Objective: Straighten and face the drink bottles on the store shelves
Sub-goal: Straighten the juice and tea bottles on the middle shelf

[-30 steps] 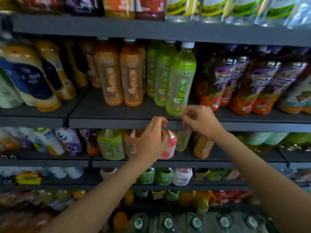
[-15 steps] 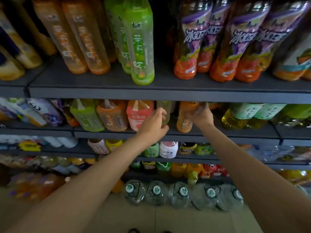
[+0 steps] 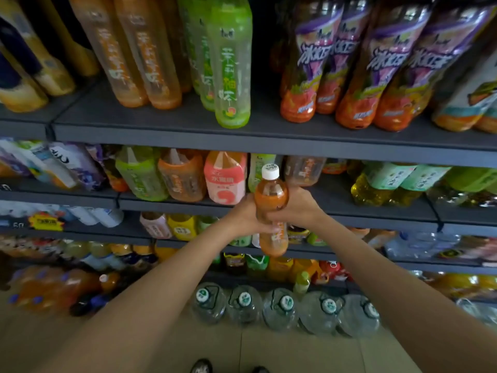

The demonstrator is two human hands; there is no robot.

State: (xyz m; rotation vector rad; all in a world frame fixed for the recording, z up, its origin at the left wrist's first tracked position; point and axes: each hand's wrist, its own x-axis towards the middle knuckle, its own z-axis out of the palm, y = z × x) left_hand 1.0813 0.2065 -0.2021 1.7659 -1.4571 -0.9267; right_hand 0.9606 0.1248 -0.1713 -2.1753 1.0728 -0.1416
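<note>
Two hands now clasp one orange bottle [image 3: 271, 200], pulled off the second shelf [image 3: 349, 218] where both were reaching half a second ago. Left hand [image 3: 243, 215] and right hand [image 3: 297, 208] wrap their fingers [image 3: 271, 217] shut around its middle, upright, white cap up, out in front of the shelf edge. Behind, the pink carton [image 3: 225, 179] stands unmoved.

Dark grey shelves [image 3: 269, 141] run in stacked tiers across a dimly lit aisle, above a beige tiled floor [image 3: 188, 345] with visible grout lines.
</note>
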